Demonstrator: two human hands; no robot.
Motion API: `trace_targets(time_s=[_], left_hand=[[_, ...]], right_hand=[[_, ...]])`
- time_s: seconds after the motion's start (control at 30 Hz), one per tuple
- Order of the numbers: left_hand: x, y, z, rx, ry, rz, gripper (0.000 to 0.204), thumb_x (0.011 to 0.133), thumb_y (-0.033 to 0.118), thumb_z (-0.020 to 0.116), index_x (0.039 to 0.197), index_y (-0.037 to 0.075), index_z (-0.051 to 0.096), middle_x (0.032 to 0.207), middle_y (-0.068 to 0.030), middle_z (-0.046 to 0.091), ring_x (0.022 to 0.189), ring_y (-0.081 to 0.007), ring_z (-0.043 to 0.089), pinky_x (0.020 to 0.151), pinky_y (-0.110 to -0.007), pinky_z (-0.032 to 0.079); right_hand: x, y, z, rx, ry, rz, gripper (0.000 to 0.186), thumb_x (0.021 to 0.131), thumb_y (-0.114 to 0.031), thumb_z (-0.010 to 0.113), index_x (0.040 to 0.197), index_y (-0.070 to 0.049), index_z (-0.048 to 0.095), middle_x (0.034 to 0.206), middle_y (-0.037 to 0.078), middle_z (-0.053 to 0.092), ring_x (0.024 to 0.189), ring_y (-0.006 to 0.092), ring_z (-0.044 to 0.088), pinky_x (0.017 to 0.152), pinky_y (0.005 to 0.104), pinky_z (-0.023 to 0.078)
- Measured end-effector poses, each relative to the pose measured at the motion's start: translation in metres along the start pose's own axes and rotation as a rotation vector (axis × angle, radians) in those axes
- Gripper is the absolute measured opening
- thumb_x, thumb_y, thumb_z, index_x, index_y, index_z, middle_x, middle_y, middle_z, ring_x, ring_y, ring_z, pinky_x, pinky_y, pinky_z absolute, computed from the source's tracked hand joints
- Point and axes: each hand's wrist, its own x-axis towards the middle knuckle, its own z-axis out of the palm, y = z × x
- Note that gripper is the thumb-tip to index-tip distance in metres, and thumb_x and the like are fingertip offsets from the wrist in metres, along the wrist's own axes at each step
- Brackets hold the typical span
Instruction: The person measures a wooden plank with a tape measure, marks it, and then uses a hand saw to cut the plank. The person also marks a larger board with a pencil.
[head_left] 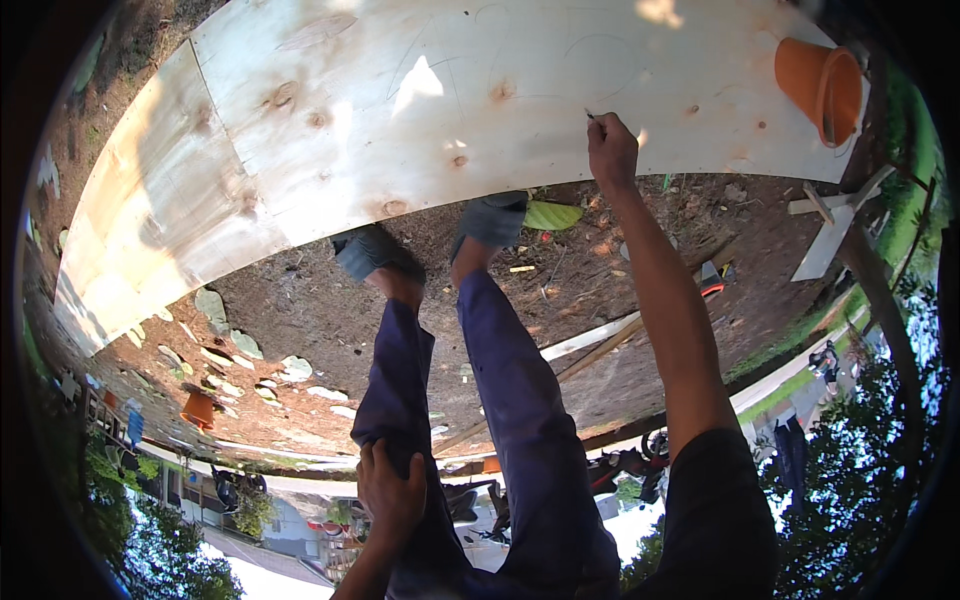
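Observation:
A pale plywood sheet [540, 100] with knots and faint curved drawn lines spreads across the far side. Over its near edge, my right hand [612, 152] is closed in a pinch around a short pencil [589, 114], whose dark tip points at the wood. Most of the pencil is hidden by the fingers. My left hand [390, 490] rests on my left knee, its fingers laid over the purple trouser leg [395, 400].
An orange plant pot [820, 90] lies on its side on the sheet's far right. A red-and-black-handled saw [712, 278], a wooden strip [590, 338], a green leaf [552, 215] and white scraps lie on the soil. Joined boards [828, 235] stand at right.

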Motion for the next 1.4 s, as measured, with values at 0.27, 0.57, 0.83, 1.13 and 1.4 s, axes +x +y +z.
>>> trace_targets(time_s=[0.27, 0.57, 0.83, 1.13, 1.4], left_hand=[[-0.013, 0.012, 0.01, -0.054, 0.101, -0.018, 0.055, 0.086, 0.033, 0.07, 0.126, -0.002, 0.056, 0.127, -0.024, 0.057, 0.117, -0.0448, 0.055, 0.097, -0.054, 0.046], [-0.055, 0.03, 0.029, -0.159, 0.244, 0.016, 0.056, 0.087, 0.037, 0.067, 0.127, 0.0, 0.056, 0.128, -0.0222, 0.058, 0.123, -0.043, 0.053, 0.101, -0.054, 0.044], [-0.124, 0.077, 0.081, -0.558, 0.338, 0.739, 0.033, 0.088, 0.02, 0.069, 0.113, -0.001, 0.068, 0.112, -0.0205, 0.069, 0.106, -0.0403, 0.064, 0.093, -0.045, 0.052], [-0.223, 0.085, 0.159, -1.24, -0.067, 0.596, 0.032, 0.1, 0.018, 0.062, 0.124, -0.003, 0.064, 0.098, -0.0096, 0.069, 0.083, -0.0175, 0.067, 0.076, -0.032, 0.057], [-0.319, 0.018, 0.232, -1.297, -0.121, 0.666, 0.02, 0.1, 0.013, 0.057, 0.111, -0.003, 0.062, 0.097, -0.0111, 0.068, 0.091, -0.0218, 0.068, 0.078, -0.037, 0.059]], right_hand=[[-0.12, 0.026, -0.042, 0.039, -0.106, 0.076, 0.018, 0.096, -0.017, 0.062, 0.096, 0.001, 0.064, 0.086, 0.02, 0.068, 0.081, 0.0378, 0.068, 0.071, 0.0452, 0.052], [-0.298, 0.039, -0.142, -0.041, -0.373, 0.336, 0.017, 0.086, -0.017, 0.065, 0.098, -0.005, 0.066, 0.088, 0.02, 0.071, 0.087, 0.041, 0.07, 0.077, 0.0494, 0.053], [-0.368, -0.072, -0.239, 0.604, -0.416, 0.486, 0.02, 0.09, -0.015, 0.069, 0.105, -0.002, 0.07, 0.084, 0.007, 0.071, 0.078, 0.0168, 0.07, 0.069, 0.0328, 0.055], [-0.508, -0.077, -0.296, 0.959, -0.293, -0.02, 0.027, 0.097, -0.025, 0.066, 0.113, -0.005, 0.073, 0.098, 0.008, 0.074, 0.087, 0.015, 0.069, 0.078, 0.0307, 0.054], [-0.633, -0.091, -0.531, 0.162, -0.36, -0.348, 0.036, 0.093, -0.04, 0.063, 0.111, -0.01, 0.073, 0.097, 0.019, 0.072, 0.093, 0.0388, 0.07, 0.082, 0.0455, 0.055]])
